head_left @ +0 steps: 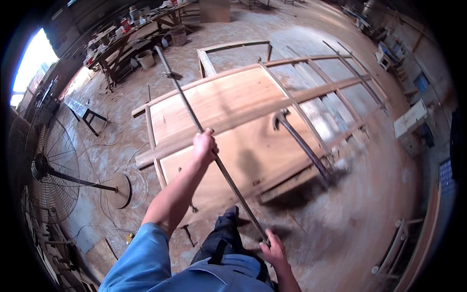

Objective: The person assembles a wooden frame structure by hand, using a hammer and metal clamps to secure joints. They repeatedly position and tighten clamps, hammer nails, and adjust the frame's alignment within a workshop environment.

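Now | left hand (pixel 204 145) grip closed on long metal bar (pixel 194 119) | right hand (pixel 273 250) grip closed on bar's near end

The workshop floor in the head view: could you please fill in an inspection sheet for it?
Surface: dusty concrete floor, sawdust patches.
Job's things: long metal bar clamp held slanted over a large wooden door frame lying flat; second bar clamp rests on the frame.
Clutter: wood offcuts and small tools beside the frame; white bucket.
Grips: left hand closed round the bar midway; right hand closed on its near end.
Cables: thin cord near the pedestal fan.
Surroundings: cluttered workbench, stool, bright doorway.
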Available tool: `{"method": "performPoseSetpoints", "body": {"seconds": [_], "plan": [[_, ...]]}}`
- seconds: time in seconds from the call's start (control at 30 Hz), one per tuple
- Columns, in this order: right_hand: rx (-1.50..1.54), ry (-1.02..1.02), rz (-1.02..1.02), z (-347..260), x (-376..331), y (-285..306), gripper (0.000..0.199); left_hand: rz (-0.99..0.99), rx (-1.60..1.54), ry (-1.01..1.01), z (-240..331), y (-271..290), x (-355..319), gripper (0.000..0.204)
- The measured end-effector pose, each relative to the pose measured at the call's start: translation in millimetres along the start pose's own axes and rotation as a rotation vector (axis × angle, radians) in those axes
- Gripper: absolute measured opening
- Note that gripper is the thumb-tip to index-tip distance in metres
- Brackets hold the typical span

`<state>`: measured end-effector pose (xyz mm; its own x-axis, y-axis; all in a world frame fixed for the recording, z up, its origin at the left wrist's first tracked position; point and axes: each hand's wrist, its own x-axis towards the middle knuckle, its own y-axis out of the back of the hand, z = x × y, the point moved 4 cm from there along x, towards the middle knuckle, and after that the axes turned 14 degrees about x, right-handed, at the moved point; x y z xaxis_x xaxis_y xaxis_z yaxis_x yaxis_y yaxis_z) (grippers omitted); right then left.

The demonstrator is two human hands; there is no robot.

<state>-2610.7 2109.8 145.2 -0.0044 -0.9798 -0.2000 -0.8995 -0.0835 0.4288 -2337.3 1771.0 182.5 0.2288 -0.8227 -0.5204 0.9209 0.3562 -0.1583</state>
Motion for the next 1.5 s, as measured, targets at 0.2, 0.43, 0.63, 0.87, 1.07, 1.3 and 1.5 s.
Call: {"method": "performPoseSetpoints", "body": {"seconds": [0.2,0.43,0.63,0.87,1.07,1.3,1.5], "plan": [[0.119,-0.02,0.034,-10.4,79.6,-9.9,0.046,0.021,0.101,0.071,6.2,-38.8,103.6,0.022],[0.293,-0.102,0.021,-14.8,156.3,-18.9,0.037,0.024,0.292,0.069,7.1,-61.7,202.9,0.017],[0.387,-0.221,-0.014,-19.0,185.4,-12.9,0.032,0.031,0.348,0.102,-1.9,-68.1,234.8,0.015],[0.329,-0.165,-0.007,-10.9,193.2,-7.2,0.032,-0.018,0.912,-0.136,-18.2,-59.0,267.2,0.013],[0.345,-0.334,-0.108,-9.5,205.3,4.0,0.038,-0.144,0.881,0.093,-10.5,-54.8,210.1,0.024],[0.326,-0.306,-0.06,-2.0,203.9,12.1,0.04,-0.578,0.562,0.374,-119.3,-76.0,41.9,0.031],[0.288,-0.22,0.163,23.5,164.5,34.8,0.05,-0.647,0.536,0.384,-176.1,-85.2,-58.1,0.036]]}}
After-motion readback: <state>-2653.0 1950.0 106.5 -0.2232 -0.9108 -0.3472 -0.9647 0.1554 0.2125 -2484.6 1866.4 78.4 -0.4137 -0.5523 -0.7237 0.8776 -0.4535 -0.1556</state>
